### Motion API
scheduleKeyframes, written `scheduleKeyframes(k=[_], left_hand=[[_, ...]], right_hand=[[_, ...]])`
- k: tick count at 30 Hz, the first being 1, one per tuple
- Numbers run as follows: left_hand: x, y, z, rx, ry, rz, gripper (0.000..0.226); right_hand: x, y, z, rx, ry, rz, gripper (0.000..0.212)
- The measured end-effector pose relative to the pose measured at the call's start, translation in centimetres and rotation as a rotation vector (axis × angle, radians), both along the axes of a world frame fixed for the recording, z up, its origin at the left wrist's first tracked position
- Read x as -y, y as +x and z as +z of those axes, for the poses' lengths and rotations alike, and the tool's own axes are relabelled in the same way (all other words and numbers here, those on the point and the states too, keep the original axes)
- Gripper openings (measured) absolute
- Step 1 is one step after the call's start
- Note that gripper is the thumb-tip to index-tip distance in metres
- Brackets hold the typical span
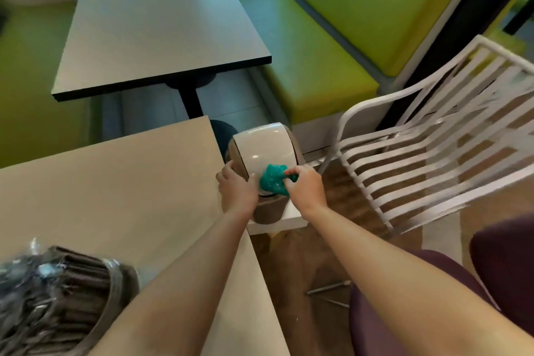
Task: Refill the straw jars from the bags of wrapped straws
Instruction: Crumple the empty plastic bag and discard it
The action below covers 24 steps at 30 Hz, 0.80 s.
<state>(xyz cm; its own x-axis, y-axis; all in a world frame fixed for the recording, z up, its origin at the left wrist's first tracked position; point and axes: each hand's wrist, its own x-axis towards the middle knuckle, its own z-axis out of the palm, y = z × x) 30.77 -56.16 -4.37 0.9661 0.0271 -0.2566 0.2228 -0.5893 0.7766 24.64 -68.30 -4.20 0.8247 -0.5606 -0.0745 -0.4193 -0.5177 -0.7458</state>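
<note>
1. Near table (115, 196): wide wooden top, its right edge running down past the left forearm. Both arms reach out over that edge. Risk: a careless elbow drawn back could sweep whatever sits at the lower left corner.
2. White slatted chair (427, 147): close on the right of the bin. Not touched; could snag the right arm if it swings wide.
3. Straw jar (66, 298): lower left on the table, packed with brown wrapped straws, clear wrapping crumpled at its mouth. Well apart from both hands, beside the left forearm. Blurred, so whether it stands upright or leans I cannot tell. Likely the thing most at risk of a knock.
4. Bin (268, 153): small, with a white swing lid, standing on a low white ledge just off the table corner. If the lid swings shut early, the waste stays outside or drops to the floor.
5. Left hand (238, 188): fingers curled round the bin's left rim, steadying it.
6. Right hand (306, 186): pinching a crumpled green wrapper (273, 180) against the lid. A loose pinch would let it spring open and fall.
</note>
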Motion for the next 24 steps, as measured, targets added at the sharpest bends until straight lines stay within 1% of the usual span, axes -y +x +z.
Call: scheduleKeyframes(k=[4,8,12,15,18,20,24], left_hand=[[0.1,0.3,-1.2,0.005,0.094,0.005,0.057],[-0.2,0.0,-2.2,0.037,0.124,-0.004,0.052],[-0.2,0.1,-2.3,0.039,0.128,0.0,0.05],[-0.5,-0.1,-1.8,0.024,0.131,-0.008,0.05],[-1.4,-0.8,-1.1,0.008,0.152,-0.023,0.045],[-2.2,-1.7,-0.6,0.004,0.153,-0.031,0.041],[-4.3,-4.2,0.6,0.006,0.121,-0.049,0.028]], right_hand=[[0.2,1.7,-1.6,-0.055,-0.012,0.016,0.021],[-0.5,3.1,-2.6,-0.166,0.105,0.051,0.033],[-1.3,4.0,-2.9,-0.266,0.174,0.17,0.049],[-1.9,3.9,-2.7,-0.284,0.206,0.207,0.046],[-2.8,3.0,-2.3,-0.294,0.257,0.156,0.039],[-3.6,2.0,-1.8,-0.276,0.278,0.143,0.035],[-5.6,-0.7,-0.1,-0.224,0.248,0.151,0.03]])
